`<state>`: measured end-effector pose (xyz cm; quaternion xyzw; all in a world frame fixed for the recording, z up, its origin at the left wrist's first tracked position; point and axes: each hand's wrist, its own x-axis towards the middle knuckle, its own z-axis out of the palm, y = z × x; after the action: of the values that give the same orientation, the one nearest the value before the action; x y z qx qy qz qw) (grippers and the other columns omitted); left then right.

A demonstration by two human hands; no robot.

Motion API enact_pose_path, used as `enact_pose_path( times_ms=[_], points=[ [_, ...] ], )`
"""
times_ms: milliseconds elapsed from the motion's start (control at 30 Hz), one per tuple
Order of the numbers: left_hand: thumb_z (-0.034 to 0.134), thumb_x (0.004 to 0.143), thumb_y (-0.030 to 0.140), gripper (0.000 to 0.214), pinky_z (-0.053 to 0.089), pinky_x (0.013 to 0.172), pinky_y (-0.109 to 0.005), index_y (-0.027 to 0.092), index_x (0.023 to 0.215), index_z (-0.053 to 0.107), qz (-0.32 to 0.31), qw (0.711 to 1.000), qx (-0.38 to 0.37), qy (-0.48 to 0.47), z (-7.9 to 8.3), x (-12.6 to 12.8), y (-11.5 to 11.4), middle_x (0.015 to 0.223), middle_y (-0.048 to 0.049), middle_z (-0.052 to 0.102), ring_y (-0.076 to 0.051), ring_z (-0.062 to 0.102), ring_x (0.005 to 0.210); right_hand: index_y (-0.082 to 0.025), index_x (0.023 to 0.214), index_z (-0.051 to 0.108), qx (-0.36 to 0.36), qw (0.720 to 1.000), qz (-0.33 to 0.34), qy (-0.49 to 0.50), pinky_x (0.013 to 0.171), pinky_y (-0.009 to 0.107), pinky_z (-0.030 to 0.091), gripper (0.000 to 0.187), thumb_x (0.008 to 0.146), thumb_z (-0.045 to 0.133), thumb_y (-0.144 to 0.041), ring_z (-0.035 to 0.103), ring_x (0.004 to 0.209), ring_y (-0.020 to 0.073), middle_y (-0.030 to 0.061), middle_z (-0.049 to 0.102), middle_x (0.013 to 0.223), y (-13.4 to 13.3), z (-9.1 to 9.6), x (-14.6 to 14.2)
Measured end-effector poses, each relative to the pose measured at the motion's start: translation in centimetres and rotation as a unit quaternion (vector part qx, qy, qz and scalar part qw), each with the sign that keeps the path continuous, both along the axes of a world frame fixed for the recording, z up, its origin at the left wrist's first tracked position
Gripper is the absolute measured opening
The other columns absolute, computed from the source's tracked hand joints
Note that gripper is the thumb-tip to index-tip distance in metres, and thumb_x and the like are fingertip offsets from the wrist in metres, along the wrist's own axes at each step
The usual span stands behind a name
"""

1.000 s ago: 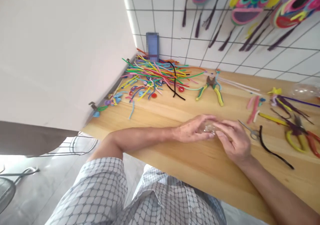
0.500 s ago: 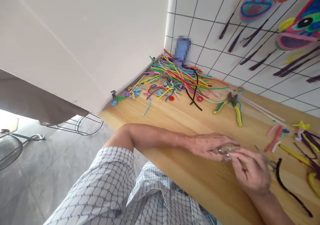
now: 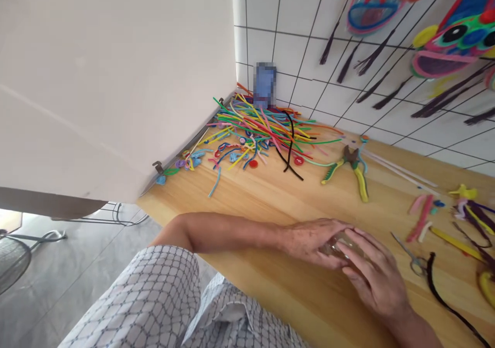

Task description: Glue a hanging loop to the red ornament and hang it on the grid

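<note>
A small see-through, shiny piece (image 3: pixel 337 246), perhaps clear plastic, lies between my two hands above the wooden tabletop; its exact kind cannot be made out. My left hand (image 3: pixel 307 242) is curled around it from the left, thumb on the near side. From the right, my right hand (image 3: pixel 377 273) lays its long fingers over the piece, their tips by the left hand's fingers. Part of the piece is hidden under these fingers. Right of my right hand lie small scissors (image 3: pixel 417 265) and a black fuzzy stem (image 3: pixel 444 299).
Pliers (image 3: pixel 351 156) with yellow-green handles lie beyond my hands. Colourful pipe cleaners (image 3: pixel 263 126) are heaped in the corner beside a blurred phone-like object (image 3: pixel 265 84). Pink strips (image 3: pixel 422 219) and a yellow strip (image 3: pixel 454 242) are at right. Bright masks (image 3: pixel 373 13) hang on the tiled wall.
My right hand's fingers have gone from a pinch at the clear piece to lying extended over it. The scissors show more fully. The whole view has shifted slightly.
</note>
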<state>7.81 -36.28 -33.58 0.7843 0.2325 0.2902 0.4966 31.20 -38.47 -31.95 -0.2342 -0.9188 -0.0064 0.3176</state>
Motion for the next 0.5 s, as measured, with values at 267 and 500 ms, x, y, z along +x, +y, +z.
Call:
enact_pose_path(
  times_ms=[267,500],
  points=[
    [0.074,0.098,0.041,0.081,0.042,0.131,-0.044,0.015,0.165,0.037,0.041,0.998,0.04,0.006,-0.4,-0.6,-0.3,0.163,-0.0215,0.055,-0.029,0.054,0.153,-0.018,0.147,0.067,0.042,0.992,-0.116,0.017,0.102,0.045,0.059,0.039,0.109,0.058,-0.017,0.078,0.113,0.0311,0.0156,0.079,0.125,0.9,0.2,1.1],
    [0.064,0.103,0.044,0.064,0.046,0.127,-0.048,0.01,0.154,0.047,0.113,0.982,0.15,0.02,-0.7,-1.7,0.1,0.151,-0.0252,0.061,-0.033,0.056,0.149,-0.017,0.127,0.072,0.026,0.983,-0.178,0.043,0.094,0.04,0.06,0.022,0.108,0.062,-0.018,0.079,0.101,0.0277,0.0133,0.081,0.113,0.7,1.3,1.2]
  ],
)
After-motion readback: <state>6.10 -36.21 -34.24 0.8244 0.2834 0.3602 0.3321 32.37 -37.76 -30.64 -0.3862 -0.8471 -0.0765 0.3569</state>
